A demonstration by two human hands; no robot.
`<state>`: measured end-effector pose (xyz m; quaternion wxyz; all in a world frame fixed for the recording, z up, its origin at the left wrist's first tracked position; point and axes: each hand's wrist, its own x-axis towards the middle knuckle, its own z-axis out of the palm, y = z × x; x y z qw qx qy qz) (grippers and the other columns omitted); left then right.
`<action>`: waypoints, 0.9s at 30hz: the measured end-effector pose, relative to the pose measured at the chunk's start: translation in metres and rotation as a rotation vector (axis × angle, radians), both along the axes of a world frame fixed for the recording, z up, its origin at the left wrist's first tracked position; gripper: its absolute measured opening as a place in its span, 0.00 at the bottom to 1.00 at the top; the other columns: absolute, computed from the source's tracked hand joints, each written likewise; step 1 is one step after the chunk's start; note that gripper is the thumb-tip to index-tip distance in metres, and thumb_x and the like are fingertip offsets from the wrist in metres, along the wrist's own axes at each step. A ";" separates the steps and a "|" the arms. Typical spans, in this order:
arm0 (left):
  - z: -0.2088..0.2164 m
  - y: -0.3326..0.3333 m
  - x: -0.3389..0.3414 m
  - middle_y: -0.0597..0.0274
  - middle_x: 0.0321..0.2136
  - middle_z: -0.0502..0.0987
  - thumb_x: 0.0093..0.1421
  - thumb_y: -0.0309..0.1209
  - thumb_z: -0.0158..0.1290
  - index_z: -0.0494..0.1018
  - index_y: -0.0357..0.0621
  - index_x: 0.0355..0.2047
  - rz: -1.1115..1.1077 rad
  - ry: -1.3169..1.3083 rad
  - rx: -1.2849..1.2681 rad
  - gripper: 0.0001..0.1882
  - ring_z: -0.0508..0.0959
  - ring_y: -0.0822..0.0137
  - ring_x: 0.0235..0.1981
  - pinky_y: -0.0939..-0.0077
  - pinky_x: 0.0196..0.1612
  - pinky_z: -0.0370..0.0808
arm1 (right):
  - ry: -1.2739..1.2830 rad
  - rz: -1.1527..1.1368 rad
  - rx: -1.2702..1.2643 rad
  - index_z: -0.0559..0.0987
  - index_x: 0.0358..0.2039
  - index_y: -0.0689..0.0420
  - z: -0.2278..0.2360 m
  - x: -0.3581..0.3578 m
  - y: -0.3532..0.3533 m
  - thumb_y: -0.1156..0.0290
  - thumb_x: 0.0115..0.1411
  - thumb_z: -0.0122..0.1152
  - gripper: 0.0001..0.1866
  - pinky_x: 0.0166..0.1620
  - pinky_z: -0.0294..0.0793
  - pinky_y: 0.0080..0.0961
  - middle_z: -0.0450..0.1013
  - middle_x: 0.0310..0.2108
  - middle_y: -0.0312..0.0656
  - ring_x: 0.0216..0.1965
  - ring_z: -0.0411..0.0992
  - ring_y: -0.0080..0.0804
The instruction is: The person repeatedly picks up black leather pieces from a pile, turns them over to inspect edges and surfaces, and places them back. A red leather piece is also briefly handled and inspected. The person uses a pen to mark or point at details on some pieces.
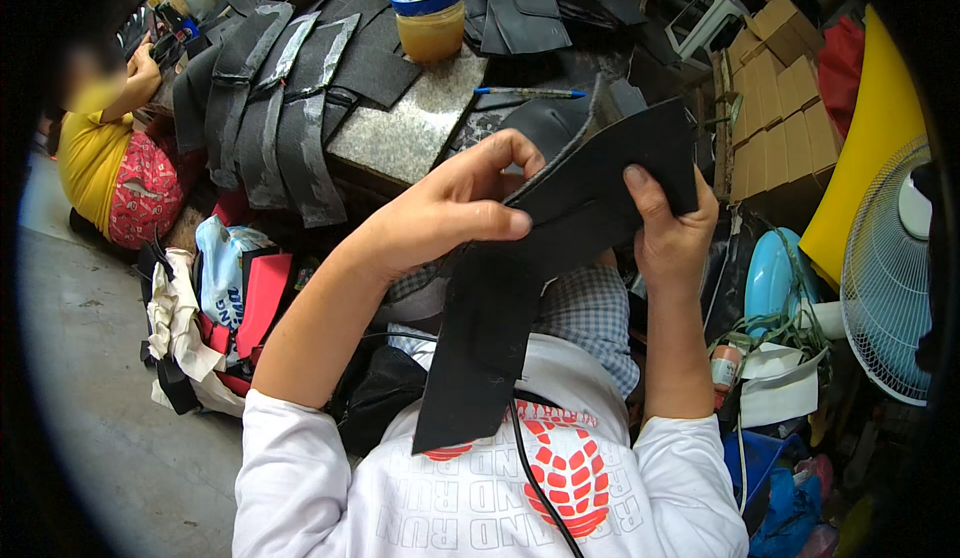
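Note:
Between my hands, above my lap, is a black leather-like piece (590, 193) with a wide upper part and a long strip hanging down across my shirt. My left hand (465, 193) pinches its left edge between thumb and curled fingers. With the thumb on the front face and the fingers behind, my right hand (672, 218) grips the right end. A rough greyish edge of a layer shows along the top, above my left fingers. Several similar black pieces (275, 98) with whitish smeared bands lie overlapped on the bench to the left.
On the stone slab (400, 138) stands a jar (430, 28) of yellowish stuff with a blue rim. A blue pen (530, 92) lies beyond my hands. Cardboard boxes (785, 108) and a fan (890, 268) stand at right. At far left sits another person (100, 158) in yellow.

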<state>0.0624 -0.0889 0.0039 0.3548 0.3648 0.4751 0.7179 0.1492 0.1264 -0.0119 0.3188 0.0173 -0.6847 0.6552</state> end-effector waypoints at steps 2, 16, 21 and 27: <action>0.005 0.006 -0.003 0.66 0.38 0.73 0.65 0.32 0.55 0.64 0.39 0.49 0.074 0.028 -0.109 0.17 0.74 0.79 0.41 0.83 0.46 0.71 | 0.078 -0.005 0.024 0.81 0.41 0.64 -0.003 -0.002 -0.002 0.70 0.59 0.69 0.13 0.39 0.74 0.18 0.80 0.33 0.37 0.34 0.75 0.20; -0.002 0.015 0.002 0.59 0.43 0.79 0.66 0.28 0.54 0.73 0.32 0.54 0.220 0.025 -0.030 0.18 0.78 0.75 0.42 0.82 0.47 0.75 | 0.039 -0.037 -0.007 0.82 0.32 0.64 -0.001 0.000 -0.002 0.63 0.61 0.65 0.14 0.33 0.67 0.13 0.76 0.26 0.31 0.28 0.69 0.14; 0.004 0.016 0.006 0.62 0.41 0.79 0.65 0.29 0.54 0.74 0.32 0.51 0.280 0.015 -0.044 0.16 0.77 0.76 0.42 0.82 0.48 0.74 | -0.008 -0.088 -0.170 0.81 0.29 0.62 0.002 -0.004 -0.009 0.65 0.62 0.63 0.12 0.27 0.59 0.12 0.69 0.22 0.25 0.23 0.60 0.10; 0.024 0.010 -0.010 0.68 0.37 0.76 0.64 0.35 0.57 0.75 0.37 0.45 0.217 0.024 -0.108 0.15 0.74 0.79 0.40 0.85 0.45 0.70 | 0.079 -0.021 0.052 0.82 0.34 0.63 0.007 -0.009 -0.011 0.71 0.62 0.64 0.07 0.28 0.63 0.13 0.71 0.22 0.27 0.25 0.65 0.12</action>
